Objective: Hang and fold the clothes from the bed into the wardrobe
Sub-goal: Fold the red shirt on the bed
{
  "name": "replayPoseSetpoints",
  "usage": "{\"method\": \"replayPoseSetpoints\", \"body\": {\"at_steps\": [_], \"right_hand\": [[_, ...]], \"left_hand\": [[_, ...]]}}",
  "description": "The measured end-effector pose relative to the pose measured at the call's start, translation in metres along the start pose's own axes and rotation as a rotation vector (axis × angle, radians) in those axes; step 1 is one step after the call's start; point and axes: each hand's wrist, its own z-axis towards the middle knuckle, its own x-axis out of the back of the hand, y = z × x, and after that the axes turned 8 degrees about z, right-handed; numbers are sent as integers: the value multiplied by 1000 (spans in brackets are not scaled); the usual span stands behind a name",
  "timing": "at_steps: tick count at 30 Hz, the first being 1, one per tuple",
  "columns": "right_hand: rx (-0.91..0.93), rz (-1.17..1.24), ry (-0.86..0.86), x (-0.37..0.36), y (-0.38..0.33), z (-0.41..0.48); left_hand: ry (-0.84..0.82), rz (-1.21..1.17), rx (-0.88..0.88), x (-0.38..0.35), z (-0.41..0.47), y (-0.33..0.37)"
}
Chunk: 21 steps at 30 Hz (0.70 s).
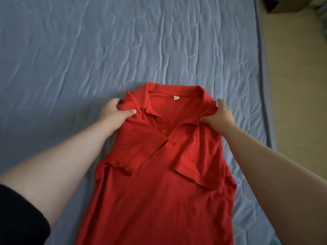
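Note:
A red polo shirt (pixel 159 191) lies front side up on the blue quilted bed (pixel 106 50), collar away from me. Both short sleeves are folded inward across the chest. My left hand (pixel 115 112) pinches the shirt's left shoulder beside the collar. My right hand (pixel 219 115) grips the right shoulder, bunching the cloth there. The shirt's hem runs out of view at the bottom edge.
The bed's right edge (pixel 261 85) runs top to bottom, with tan floor (pixel 300 85) beyond it. A cardboard box (pixel 286 4) sits on the floor at the top right. The wardrobe is not in view.

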Motion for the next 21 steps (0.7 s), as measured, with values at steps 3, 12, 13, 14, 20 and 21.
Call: {"method": "replayPoseSetpoints", "body": {"at_steps": [3, 12, 13, 14, 20, 21], "right_hand": [[93, 26, 13, 2, 6, -10], [158, 35, 89, 35, -21, -46], [118, 103, 75, 39, -23, -53], [59, 206, 42, 42, -26, -60], [-42, 496, 23, 54, -27, -110], [-39, 504, 33, 56, -25, -118]], "left_hand": [[-15, 77, -88, -6, -14, 12], [-4, 133, -202, 24, -50, 45], [-1, 139, -198, 28, -56, 47], [0, 139, -193, 32, -61, 49], [-21, 145, -102, 52, -96, 47], [-39, 97, -64, 52, -105, 46]]}}
